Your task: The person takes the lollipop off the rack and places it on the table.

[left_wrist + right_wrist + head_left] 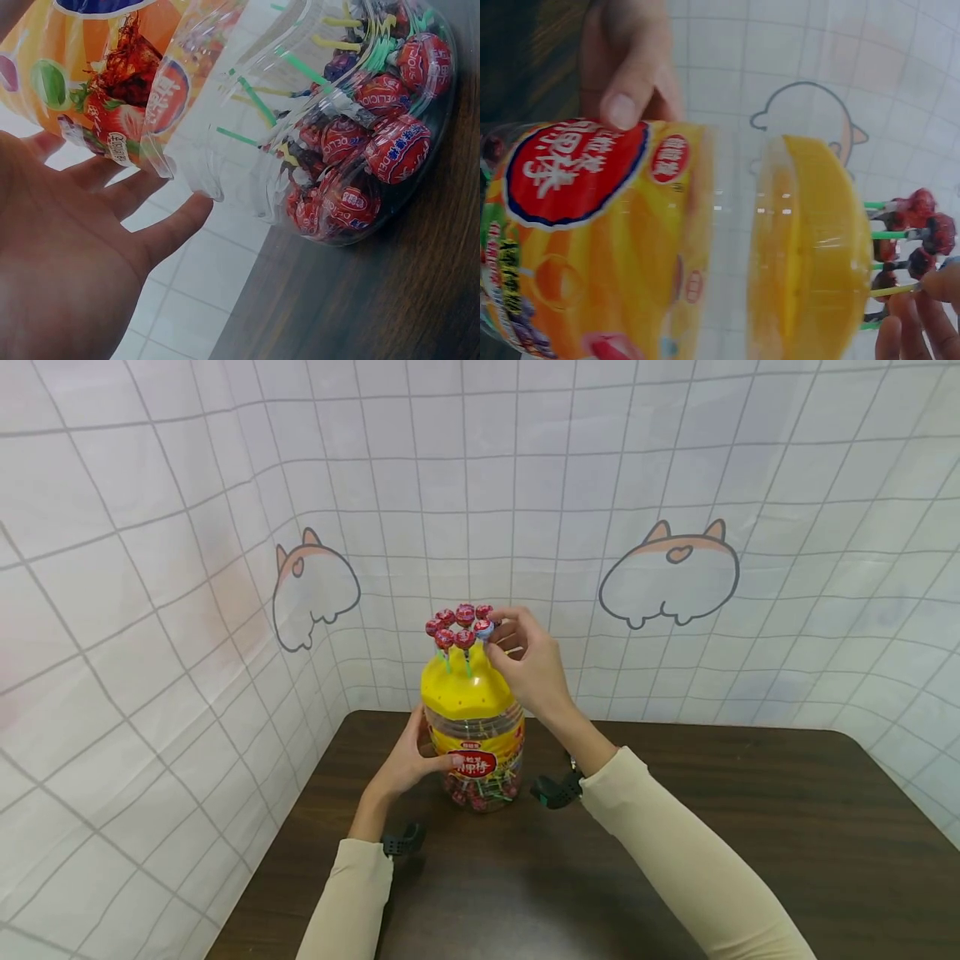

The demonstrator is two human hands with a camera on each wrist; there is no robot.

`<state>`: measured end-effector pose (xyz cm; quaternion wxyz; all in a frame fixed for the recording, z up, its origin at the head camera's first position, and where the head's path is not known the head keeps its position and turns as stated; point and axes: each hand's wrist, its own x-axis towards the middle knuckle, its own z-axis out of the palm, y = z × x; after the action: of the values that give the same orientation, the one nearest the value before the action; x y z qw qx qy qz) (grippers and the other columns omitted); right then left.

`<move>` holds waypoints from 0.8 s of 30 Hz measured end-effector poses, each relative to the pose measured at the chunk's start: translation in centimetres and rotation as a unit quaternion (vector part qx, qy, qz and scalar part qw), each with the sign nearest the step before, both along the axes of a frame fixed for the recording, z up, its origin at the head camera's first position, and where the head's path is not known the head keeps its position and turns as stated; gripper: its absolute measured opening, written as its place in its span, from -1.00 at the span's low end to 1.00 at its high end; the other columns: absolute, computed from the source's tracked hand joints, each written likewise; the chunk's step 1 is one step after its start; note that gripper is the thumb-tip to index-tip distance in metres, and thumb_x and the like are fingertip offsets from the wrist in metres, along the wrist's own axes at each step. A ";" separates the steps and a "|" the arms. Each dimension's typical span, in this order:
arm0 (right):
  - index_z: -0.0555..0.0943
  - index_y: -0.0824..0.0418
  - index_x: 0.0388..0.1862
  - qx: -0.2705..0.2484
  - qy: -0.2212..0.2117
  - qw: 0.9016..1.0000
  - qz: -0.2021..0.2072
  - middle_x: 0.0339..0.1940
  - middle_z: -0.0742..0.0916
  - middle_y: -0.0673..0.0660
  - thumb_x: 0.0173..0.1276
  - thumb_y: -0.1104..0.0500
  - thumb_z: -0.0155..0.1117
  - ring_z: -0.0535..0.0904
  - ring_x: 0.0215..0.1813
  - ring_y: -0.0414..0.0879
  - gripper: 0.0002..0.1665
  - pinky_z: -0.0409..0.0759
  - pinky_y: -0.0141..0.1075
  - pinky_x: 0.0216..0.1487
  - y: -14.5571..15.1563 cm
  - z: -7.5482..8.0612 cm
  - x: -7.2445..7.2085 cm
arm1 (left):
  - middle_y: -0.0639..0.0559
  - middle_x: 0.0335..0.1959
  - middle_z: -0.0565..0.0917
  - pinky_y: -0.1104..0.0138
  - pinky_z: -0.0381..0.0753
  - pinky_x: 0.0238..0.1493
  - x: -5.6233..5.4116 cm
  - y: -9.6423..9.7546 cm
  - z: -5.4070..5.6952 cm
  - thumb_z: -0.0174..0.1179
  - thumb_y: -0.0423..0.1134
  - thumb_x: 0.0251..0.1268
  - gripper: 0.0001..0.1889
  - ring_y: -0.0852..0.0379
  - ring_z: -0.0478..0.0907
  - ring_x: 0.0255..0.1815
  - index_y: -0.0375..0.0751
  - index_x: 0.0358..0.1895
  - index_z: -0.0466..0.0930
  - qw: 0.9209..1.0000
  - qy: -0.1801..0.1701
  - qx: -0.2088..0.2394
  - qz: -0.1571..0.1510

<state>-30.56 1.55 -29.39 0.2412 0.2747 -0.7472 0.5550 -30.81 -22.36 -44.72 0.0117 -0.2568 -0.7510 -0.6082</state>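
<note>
A large clear plastic jar (480, 768) with a yellow-orange label stands upright on the table, red-wrapped lollipops (397, 148) lying in its bottom. Several more red lollipops (465, 639) stand by their sticks in its yellow lid (465, 689). My left hand (405, 760) holds the jar's left side, thumb across the front of the label. Above the lid's right side, my right hand (528, 660) pinches a blue-and-red lollipop (483, 628) between thumb and fingers. In the right wrist view a yellow stick (896, 290) runs from those fingertips to the lid.
The dark wooden table (675, 827) reaches out around the jar. Close behind and to the left hangs a white gridded curtain (540, 502) with cartoon animal drawings. A black strap device sits at each wrist.
</note>
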 end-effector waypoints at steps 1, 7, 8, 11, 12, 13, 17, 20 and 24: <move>0.53 0.17 0.26 -0.002 0.003 1.000 -0.001 -0.15 0.72 0.21 0.41 0.30 0.31 0.70 -0.18 0.04 -0.54 0.74 -0.19 -0.07 0.0 0.2 0.1 | -0.08 0.42 0.41 -0.24 0.46 0.36 0.0 0.0 0.0 0.45 -0.17 0.22 0.04 -0.18 0.46 0.37 0.33 0.62 -0.08 1.000 0.000 0.002 -0.002; 0.54 0.20 0.27 -0.021 0.024 0.999 0.022 -0.17 0.68 0.23 0.42 0.33 0.27 0.68 -0.24 0.05 -0.55 0.68 -0.33 -0.17 0.6 1.2 0.9 | -0.06 0.43 0.41 -0.22 0.47 0.36 0.3 0.1 0.2 0.46 -0.16 0.22 0.02 -0.19 0.45 0.40 0.33 0.62 -0.06 1.000 0.002 0.005 -0.007; 0.54 0.21 0.27 -0.022 0.024 0.999 0.029 -0.18 0.67 0.24 0.43 0.33 0.27 0.67 -0.25 0.04 -0.56 0.67 -0.35 -0.18 0.8 1.3 1.0 | -0.06 0.43 0.41 -0.22 0.47 0.36 0.3 0.0 0.2 0.46 -0.17 0.22 0.03 -0.18 0.45 0.40 0.33 0.62 -0.06 1.000 0.002 0.006 -0.007; 0.56 0.17 0.26 -0.023 0.016 0.999 0.043 -0.19 0.64 0.22 0.43 0.34 0.26 0.66 -0.24 0.02 -0.56 0.66 -0.38 -0.19 1.3 1.4 1.3 | -0.10 0.43 0.41 -0.25 0.45 0.36 0.4 -0.1 0.1 0.45 -0.18 0.22 0.03 -0.18 0.46 0.37 0.28 0.63 -0.07 1.000 0.007 0.002 -0.005; 0.56 0.18 0.26 -0.024 0.013 0.999 0.047 -0.19 0.64 0.23 0.42 0.34 0.26 0.65 -0.24 0.01 -0.56 0.65 -0.39 -0.20 1.5 1.3 1.4 | -0.10 0.42 0.41 -0.27 0.43 0.37 0.4 -0.1 0.1 0.45 -0.18 0.22 0.03 -0.19 0.47 0.36 0.28 0.63 -0.07 1.000 0.007 0.000 -0.003; 0.56 0.18 0.26 -0.026 0.009 0.998 0.051 -0.19 0.63 0.23 0.42 0.34 0.26 0.64 -0.23 0.01 -0.56 0.65 -0.40 -0.20 1.7 1.3 1.5 | -0.10 0.42 0.41 -0.29 0.41 0.37 0.4 -0.1 0.1 0.45 -0.19 0.21 0.03 -0.19 0.46 0.36 0.27 0.63 -0.07 1.000 0.007 -0.001 -0.002; 0.57 0.20 0.24 -0.022 -0.005 0.998 0.062 -0.21 0.62 0.23 0.40 0.36 0.25 0.62 -0.26 0.03 -0.56 0.61 -0.40 -0.26 2.6 0.8 1.8 | -0.09 0.42 0.40 -0.33 0.38 0.38 0.5 -0.2 0.0 0.46 -0.19 0.20 0.03 -0.20 0.45 0.37 0.27 0.62 -0.05 1.000 0.003 -0.005 0.002; 0.58 0.20 0.23 -0.021 -0.020 0.997 0.072 -0.23 0.62 0.21 0.39 0.38 0.24 0.61 -0.29 0.05 -0.56 0.58 -0.39 -0.31 3.3 0.3 2.0 | -0.12 0.43 0.40 -0.32 0.39 0.37 0.5 -0.2 0.0 0.44 -0.23 0.21 0.03 -0.24 0.44 0.38 0.24 0.63 -0.06 1.000 0.003 -0.004 -0.001; 0.58 0.24 0.24 -0.023 -0.037 0.996 0.079 -0.24 0.60 0.19 0.39 0.39 0.24 0.62 -0.33 0.01 -0.56 0.64 -0.35 -0.32 4.4 -0.3 2.3 | -0.14 0.41 0.41 -0.27 0.45 0.36 0.5 -0.2 0.0 0.44 -0.24 0.21 0.03 -0.24 0.44 0.37 0.22 0.63 -0.07 1.000 0.002 -0.006 0.001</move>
<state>-28.24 5.94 -29.68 0.1753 0.3067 -0.7186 0.5991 -30.27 -22.59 -44.74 0.0126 -0.2570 -0.7548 -0.6034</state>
